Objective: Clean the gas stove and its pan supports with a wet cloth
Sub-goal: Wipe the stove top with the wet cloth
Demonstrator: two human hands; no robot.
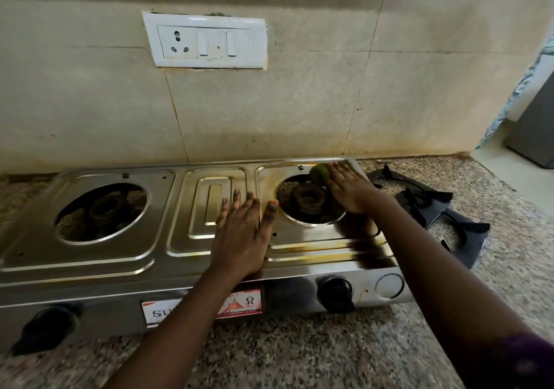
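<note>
The left hand lies flat on the gas stove, near the middle of its top. Its fingers are spread apart and point to 12 o'clock, toward the wall. It holds nothing; it just presses down on the metal.

The right hand is at the far right corner of the stove, at 2 o'clock from the left hand. Its fingers are out flat and close together, pressing on a green cloth. The cloth peeks out at the 10 o'clock side of that hand, just past the right burner.

The stove is long from side to side, from 9 to 3 o'clock, with its knobs facing the person. The black pan supports lie on the speckled surface, just beside the stove at 3 o'clock.
</note>
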